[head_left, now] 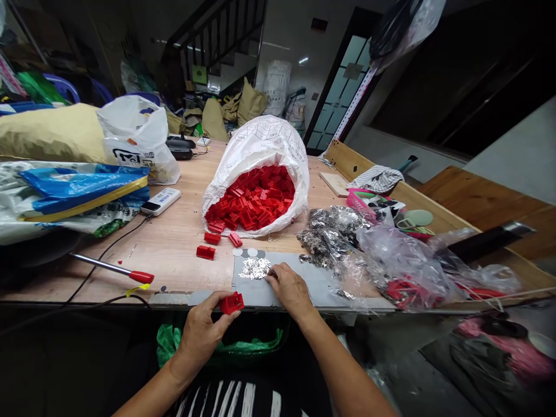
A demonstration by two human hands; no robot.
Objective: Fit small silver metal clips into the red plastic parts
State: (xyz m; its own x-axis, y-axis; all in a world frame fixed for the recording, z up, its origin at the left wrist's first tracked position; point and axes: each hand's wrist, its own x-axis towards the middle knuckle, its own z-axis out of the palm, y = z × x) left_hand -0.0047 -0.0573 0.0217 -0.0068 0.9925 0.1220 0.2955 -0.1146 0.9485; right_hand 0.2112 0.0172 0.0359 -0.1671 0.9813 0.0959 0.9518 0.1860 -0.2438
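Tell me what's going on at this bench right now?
A person's left hand holds a red plastic piece at the table's front edge. The right hand is at the right side of a pile of small shiny pieces; whether it grips one is unclear. Behind, a white sack lies open, full of red pieces, with a few loose in front.

A small workshop is seen, apparently set up inside a house. Piecework is suggested by the wooden surface (pixel 191 194), where a white woven sack (pixel 269 136) is filled with red plastic parts (pixel 252 200) and small metal pieces (pixel 255 268) are heaped near bagged metal bits (pixel 336 223). Bulging tan sacks (pixel 252 103) are piled behind, while a home is hinted at by a balustraded staircase (pixel 221 43) and a glazed door (pixel 343 87).
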